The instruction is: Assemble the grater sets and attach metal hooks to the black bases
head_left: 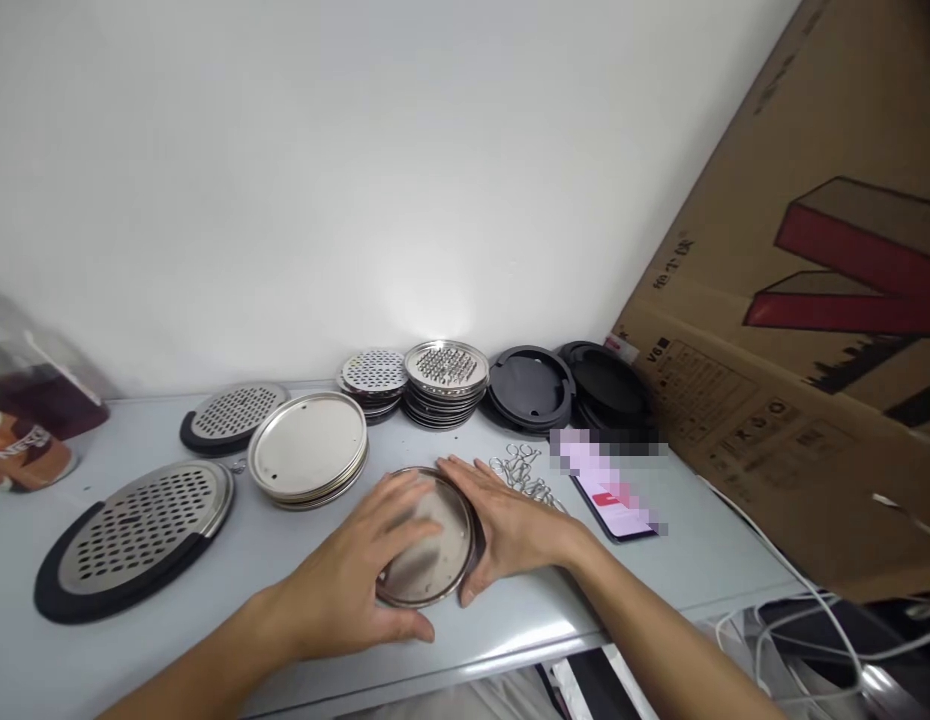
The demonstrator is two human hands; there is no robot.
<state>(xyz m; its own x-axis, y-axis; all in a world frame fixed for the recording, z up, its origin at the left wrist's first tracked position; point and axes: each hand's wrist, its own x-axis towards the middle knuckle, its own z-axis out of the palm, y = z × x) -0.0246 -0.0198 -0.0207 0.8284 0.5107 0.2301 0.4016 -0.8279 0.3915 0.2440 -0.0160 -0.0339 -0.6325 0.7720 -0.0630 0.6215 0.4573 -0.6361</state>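
Note:
A round metal disc (435, 545) lies near the front of the table, between my hands, with a dark edge showing along its right side. My left hand (360, 570) is at the disc's left, its fingers apart and slightly blurred over the surface, its thumb by the near rim. Curved around the right rim is my right hand (502, 525), with fingers along the far edge and thumb at the near right. Small metal wire clips (521, 470) lie just beyond my right hand. A stack of plain metal discs (309, 445) stands to the left.
Two perforated grater discs with black rims (146, 530) lie at left. Behind are stacks of grater plates (446, 380) and black round bases (531, 388). A phone (611, 495) and large cardboard box (735, 400) are at right, a Nescafe cup (30, 450) far left.

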